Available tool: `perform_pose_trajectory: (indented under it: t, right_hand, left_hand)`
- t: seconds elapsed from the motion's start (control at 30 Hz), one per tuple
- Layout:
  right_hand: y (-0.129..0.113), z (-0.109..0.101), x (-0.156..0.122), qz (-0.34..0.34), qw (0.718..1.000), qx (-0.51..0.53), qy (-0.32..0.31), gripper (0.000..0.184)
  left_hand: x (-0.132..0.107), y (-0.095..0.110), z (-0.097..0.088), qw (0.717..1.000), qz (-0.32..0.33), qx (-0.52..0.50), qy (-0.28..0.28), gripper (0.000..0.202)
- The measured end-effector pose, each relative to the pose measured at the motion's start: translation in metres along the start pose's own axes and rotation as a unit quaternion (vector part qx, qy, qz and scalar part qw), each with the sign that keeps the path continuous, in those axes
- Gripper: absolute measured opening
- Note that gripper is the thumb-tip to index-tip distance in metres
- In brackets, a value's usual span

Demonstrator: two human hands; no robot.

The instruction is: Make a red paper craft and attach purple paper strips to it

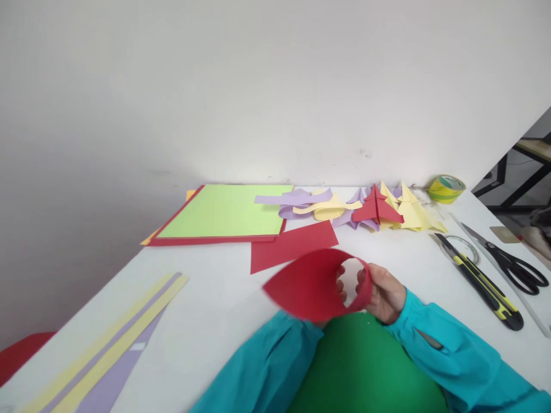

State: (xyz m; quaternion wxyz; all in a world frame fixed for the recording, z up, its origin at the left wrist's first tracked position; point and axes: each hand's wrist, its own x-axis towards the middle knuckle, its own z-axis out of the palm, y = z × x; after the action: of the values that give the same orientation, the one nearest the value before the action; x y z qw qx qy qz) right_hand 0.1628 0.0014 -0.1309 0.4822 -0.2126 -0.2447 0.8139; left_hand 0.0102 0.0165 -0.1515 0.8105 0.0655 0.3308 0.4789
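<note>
A sheet of red paper (301, 284) is bent into a loose tube with a pointed left end, held up over the near edge of the table. At its right rim my right hand (386, 293) pinches the paper between thumb and fingers. My left hand (341, 287) is mostly hidden behind the tube; only some fingertips show through the round opening, curled against the paper. Just behind the tube lies a flat red paper piece (293, 245), partly covered by it.
Lime-green paper (228, 209) tops a stack at the back. Beside it lie curled paper strips (301, 199) and folded paper planes (377, 207). To the right are tape (446, 189), a box cutter (484, 284) and scissors (508, 261). Yellow and purple strips (116, 338) lie at left.
</note>
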Motion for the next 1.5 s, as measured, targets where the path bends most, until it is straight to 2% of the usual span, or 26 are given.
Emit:
perform_pose_trajectory:
  t: [0.07,0.13,0.23,0.4,0.73,0.8,0.9,0.97,1.0,1.13,1.2,1.23,1.27,1.3,1.33,1.37,1.4,1.43,1.47,1.5]
  right_hand:
    - [0.0,0.001,0.001,-0.029,0.999,0.004,0.034,0.024]
    - [0.0,0.003,0.002,-0.047,0.997,-0.003,0.063,0.024]
    - [0.003,0.007,0.003,-0.053,0.993,-0.021,0.099,0.022]
    - [0.01,0.02,0.0,-0.058,0.985,-0.031,0.158,0.024]
    - [0.018,0.032,-0.003,-0.043,0.975,-0.01,0.219,0.031]
    - [0.021,0.034,-0.003,-0.039,0.971,-0.011,0.235,0.037]
    - [0.024,0.035,-0.003,-0.034,0.963,-0.058,0.26,0.047]
    - [0.027,0.035,-0.003,-0.045,0.951,-0.119,0.283,0.051]
    - [0.028,0.035,-0.003,-0.049,0.944,-0.148,0.289,0.052]
    - [0.021,0.043,-0.006,0.019,0.94,-0.217,0.262,0.052]
    - [0.01,0.051,-0.012,0.1,0.943,-0.245,0.201,0.046]
    - [0.003,0.055,-0.017,0.148,0.939,-0.272,0.152,0.042]
    - [-0.006,0.058,-0.022,0.186,0.927,-0.312,0.09,0.038]
    - [-0.015,0.06,-0.028,0.192,0.911,-0.363,0.036,0.035]
    - [-0.024,0.059,-0.033,0.165,0.89,-0.425,0.005,0.032]
    - [-0.034,0.055,-0.039,0.112,0.857,-0.502,0.006,0.029]
    - [-0.043,0.049,-0.044,0.055,0.799,-0.598,0.032,0.027]
    - [-0.052,0.039,-0.049,-0.016,0.709,-0.7,0.086,0.022]
    - [-0.061,0.027,-0.055,-0.073,0.595,-0.783,0.166,0.018]
    - [-0.07,0.013,-0.061,-0.087,0.542,-0.804,0.229,0.021]
  left_hand:
    - [-0.008,0.005,0.011,0.999,-0.007,-0.019,-0.038,0.029]
    - [-0.014,0.007,0.02,0.995,-0.006,-0.047,-0.082,0.038]
    - [-0.016,0.005,0.026,0.993,0.039,-0.035,-0.108,0.044]
    - [-0.012,-0.006,0.024,0.986,0.137,0.058,-0.069,0.034]
    - [-0.011,-0.007,0.022,0.973,0.177,0.147,0.005,0.046]
    - [-0.013,-0.007,0.02,0.96,0.203,0.193,-0.001,0.052]
    - [-0.016,-0.006,0.016,0.944,0.216,0.238,-0.078,0.068]
    - [-0.016,-0.005,0.013,0.924,0.236,0.274,-0.128,0.077]
    - [-0.014,-0.004,0.011,0.909,0.252,0.309,-0.124,0.075]
    - [-0.008,-0.001,0.004,0.828,0.324,0.457,-0.005,0.057]
    - [-0.006,0.003,0.001,0.785,0.338,0.516,0.061,0.049]
    - [-0.006,0.005,0.0,0.764,0.334,0.544,0.092,0.046]
    - [-0.006,0.008,-0.002,0.742,0.325,0.573,0.121,0.043]
    - [-0.007,0.009,-0.003,0.719,0.317,0.601,0.147,0.041]
    - [-0.008,0.011,-0.004,0.695,0.311,0.625,0.171,0.039]
    - [-0.01,0.012,-0.006,0.671,0.311,0.646,0.192,0.037]
    - [-0.011,0.012,-0.007,0.646,0.316,0.663,0.21,0.035]
    - [-0.013,0.011,-0.008,0.623,0.322,0.678,0.223,0.034]
    - [-0.015,0.011,-0.009,0.602,0.328,0.69,0.233,0.033]
    - [-0.017,0.009,-0.009,0.584,0.331,0.701,0.24,0.033]
